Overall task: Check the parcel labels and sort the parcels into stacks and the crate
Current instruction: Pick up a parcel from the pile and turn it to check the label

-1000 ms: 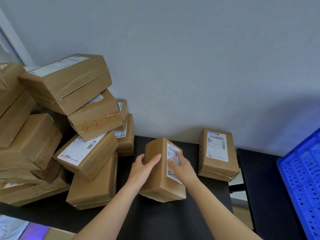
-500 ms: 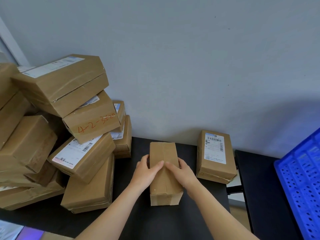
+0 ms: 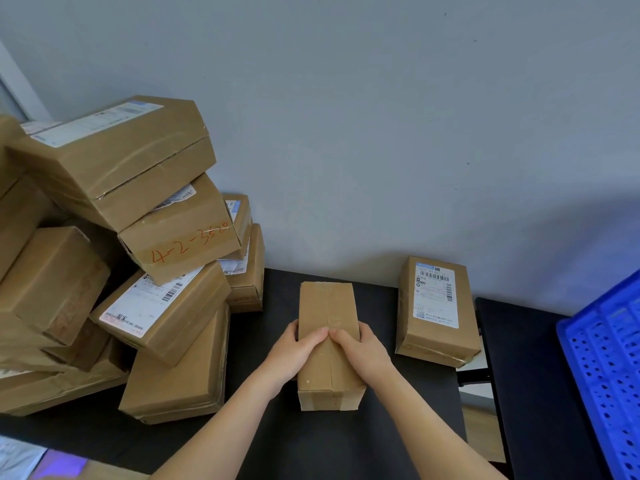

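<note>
The person's body shows only as two arms and hands, with nothing of the trunk or head in view. The slim, smooth, uncovered left forearm (image 3: pixel 221 427) narrows evenly to the wrist, and the equally slim, uncovered right forearm (image 3: pixel 426 420) matches it in build. The bare left hand (image 3: pixel 294 351) and bare right hand (image 3: pixel 363 348) are compact, with rounded backs and short thumbs; the nails are too small to make out.
</note>
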A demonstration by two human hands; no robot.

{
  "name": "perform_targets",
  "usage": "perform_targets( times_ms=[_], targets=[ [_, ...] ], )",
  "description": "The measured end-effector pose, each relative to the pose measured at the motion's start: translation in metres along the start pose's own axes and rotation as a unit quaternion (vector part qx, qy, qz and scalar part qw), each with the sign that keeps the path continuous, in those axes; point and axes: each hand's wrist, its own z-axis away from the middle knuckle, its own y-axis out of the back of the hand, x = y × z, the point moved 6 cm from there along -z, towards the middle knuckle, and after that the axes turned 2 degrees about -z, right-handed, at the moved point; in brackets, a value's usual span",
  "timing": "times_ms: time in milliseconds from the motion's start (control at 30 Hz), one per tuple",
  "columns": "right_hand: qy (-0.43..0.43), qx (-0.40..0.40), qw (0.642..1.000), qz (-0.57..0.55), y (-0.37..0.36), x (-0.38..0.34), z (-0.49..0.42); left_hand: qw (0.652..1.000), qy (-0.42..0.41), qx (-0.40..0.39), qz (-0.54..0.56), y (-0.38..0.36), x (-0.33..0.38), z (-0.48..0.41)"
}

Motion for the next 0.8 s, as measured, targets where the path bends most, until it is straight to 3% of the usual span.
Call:
perform_targets(
  times_ms=[800],
  targets=[
    [-0.018,-0.023,1.000,0.013,-0.0022,-0.0016,-0.0043,1.000,0.009,-0.007,-0.001,-0.0015,0.0001,-0.0008]
  ],
)
